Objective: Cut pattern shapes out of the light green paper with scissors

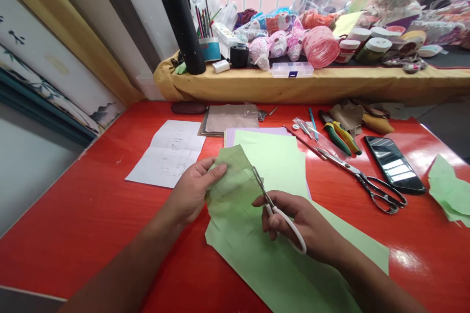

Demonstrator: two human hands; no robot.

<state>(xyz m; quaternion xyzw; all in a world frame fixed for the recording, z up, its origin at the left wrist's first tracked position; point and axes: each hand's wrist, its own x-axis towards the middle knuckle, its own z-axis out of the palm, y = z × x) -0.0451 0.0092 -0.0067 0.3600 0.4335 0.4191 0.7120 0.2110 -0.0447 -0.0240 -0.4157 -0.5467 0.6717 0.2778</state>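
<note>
While the left hand [196,187] pinches a green paper piece [237,173] between thumb and fingers, the piece is raised above a large green sheet [271,264], in front of a stack of light green paper [275,149]. Thin drawn lines cross the piece; whether it joins the large sheet beneath, I cannot tell. The right hand [290,217] is closed round the handles of white-handled scissors [274,209], whose blades meet the piece's right edge.

Left of the stack, a creased white sheet [172,149] with pencil-like drawings lies flat on the red tabletop [91,215]. Just behind the stack are cloth-like pieces [232,119] and a dark case [188,107]. To the right lie metal shears [362,176], pliers [340,134] with green and yellow handles, and a black phone [394,164]; green scraps [450,190] sit near the right edge.

Beyond, a ledge [235,86] draped in yellow cloth bears a black flask [182,32], a blue pen holder [210,49], a clear plastic box [293,69] and a pink jar [321,47].
</note>
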